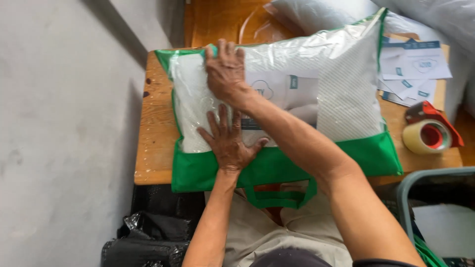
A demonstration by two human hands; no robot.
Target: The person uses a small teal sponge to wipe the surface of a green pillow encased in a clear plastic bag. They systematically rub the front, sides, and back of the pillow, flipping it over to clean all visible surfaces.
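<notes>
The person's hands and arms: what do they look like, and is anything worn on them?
Both hands, the left hand and the right hand, are bare: no gloves, rings or watch visible. The forearms are bare too. A dark sleeve edge shows only at the right upper arm, at the bottom of the picture.

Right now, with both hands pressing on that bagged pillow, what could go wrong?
1. The pillow bag overhangs the table's near edge; pressing by the left hand might tip it off.
2. The right hand pushes at the far left corner; the clear plastic may split.
3. The tape dispenser sits close and could be nudged.
</notes>
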